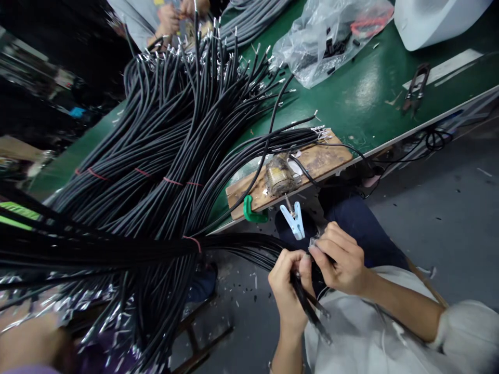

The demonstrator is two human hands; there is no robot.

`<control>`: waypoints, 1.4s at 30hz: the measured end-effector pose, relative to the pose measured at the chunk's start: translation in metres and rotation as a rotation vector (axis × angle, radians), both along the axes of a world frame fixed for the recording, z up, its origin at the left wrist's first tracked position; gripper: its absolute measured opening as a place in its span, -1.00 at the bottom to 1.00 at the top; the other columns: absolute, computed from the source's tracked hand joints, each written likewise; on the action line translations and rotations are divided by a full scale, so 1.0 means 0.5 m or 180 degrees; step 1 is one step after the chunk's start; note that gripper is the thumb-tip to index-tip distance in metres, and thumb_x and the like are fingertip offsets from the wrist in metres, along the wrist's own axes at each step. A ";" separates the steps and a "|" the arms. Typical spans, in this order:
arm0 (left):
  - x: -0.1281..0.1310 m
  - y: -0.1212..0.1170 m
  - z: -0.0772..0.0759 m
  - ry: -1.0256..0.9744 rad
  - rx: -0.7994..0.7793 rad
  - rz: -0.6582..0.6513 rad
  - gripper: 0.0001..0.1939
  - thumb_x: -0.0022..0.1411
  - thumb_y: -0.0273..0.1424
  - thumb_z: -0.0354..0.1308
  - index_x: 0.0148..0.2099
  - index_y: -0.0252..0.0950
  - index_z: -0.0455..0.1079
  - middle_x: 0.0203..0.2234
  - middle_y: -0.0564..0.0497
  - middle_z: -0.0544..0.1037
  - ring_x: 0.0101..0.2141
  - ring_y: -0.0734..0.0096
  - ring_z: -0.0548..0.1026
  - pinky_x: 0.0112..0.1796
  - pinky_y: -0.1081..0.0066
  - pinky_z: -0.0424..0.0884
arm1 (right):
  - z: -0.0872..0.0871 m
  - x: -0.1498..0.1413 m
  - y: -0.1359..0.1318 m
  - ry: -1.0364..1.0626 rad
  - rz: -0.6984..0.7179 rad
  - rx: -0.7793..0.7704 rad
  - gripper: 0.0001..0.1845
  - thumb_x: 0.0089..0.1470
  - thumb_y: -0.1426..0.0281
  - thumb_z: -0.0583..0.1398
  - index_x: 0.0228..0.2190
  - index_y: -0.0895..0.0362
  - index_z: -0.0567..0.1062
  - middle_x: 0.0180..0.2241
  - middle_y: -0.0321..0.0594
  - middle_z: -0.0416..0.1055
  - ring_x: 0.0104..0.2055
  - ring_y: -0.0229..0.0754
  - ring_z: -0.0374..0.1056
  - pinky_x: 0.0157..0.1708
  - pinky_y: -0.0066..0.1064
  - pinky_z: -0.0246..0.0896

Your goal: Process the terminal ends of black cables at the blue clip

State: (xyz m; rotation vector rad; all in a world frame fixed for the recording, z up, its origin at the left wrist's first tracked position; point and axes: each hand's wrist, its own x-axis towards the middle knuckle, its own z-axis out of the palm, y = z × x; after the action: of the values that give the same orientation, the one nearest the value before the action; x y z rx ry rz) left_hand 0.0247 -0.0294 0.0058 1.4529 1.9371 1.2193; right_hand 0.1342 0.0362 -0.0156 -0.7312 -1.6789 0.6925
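My left hand [290, 283] is closed around a bundle of black cables [245, 246]. The bundle comes in from the left, tied with a thin red band [193, 241], and its loose ends hang below my fist. Close beside it, my right hand [340, 259] pinches at a cable end, where a small whitish, shiny bit [312, 243] shows at the fingertips. The rest of what it grips is hidden by the fingers. Just above my hands, a light blue clip [294, 221] sits on the shaft of a small dirty motor [279, 176].
The motor is fixed on a wooden board [331, 153] beside a green clamp [253, 210]. Banded black cables [167, 130] cover the green table [362, 98]. A plastic bag [307, 31] and snips [416, 91] lie farther back. Other people's hands [169, 21] work across the table.
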 end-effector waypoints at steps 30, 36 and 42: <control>-0.011 0.011 0.011 -0.0139 -0.0371 -0.0515 -0.61 0.35 -0.36 0.00 -0.55 -0.31 0.30 -0.65 0.08 0.33 -0.61 0.53 0.28 -0.55 0.50 0.15 | -0.001 0.041 0.055 0.1447 0.1838 -0.2757 -0.66 -0.10 0.36 0.38 -0.25 0.15 0.47 -0.29 -0.14 0.54 -0.19 -0.17 0.49 -0.19 -0.37 0.39; -0.010 0.007 -0.004 -0.0541 -0.0368 -0.0247 -0.60 0.35 -0.28 0.01 -0.54 -0.32 0.29 -0.65 0.08 0.30 -0.61 0.55 0.27 -0.61 0.53 0.09 | -0.004 0.014 0.038 0.1639 0.1400 -0.3471 -0.62 -0.26 0.32 0.46 -0.43 0.15 0.42 -0.52 -0.23 0.56 -0.46 -0.17 0.52 -0.40 -0.38 0.47; 0.013 0.000 -0.013 -0.0513 -0.0182 0.0454 -0.62 0.32 -0.26 0.06 -0.53 -0.31 0.30 -0.67 0.13 0.22 -0.65 0.59 0.18 -0.63 0.55 0.08 | -0.012 -0.015 -0.016 0.1005 -0.0189 -0.1432 -0.81 -0.07 0.54 0.34 -0.40 0.07 0.47 -0.46 -0.23 0.56 -0.45 -0.18 0.49 -0.43 -0.40 0.43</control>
State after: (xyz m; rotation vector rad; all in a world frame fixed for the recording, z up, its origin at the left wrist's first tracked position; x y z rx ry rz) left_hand 0.0309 -0.0297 -0.0005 1.1672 1.9752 1.2893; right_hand 0.1267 0.0281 -0.0215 -0.9256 -1.2198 1.1008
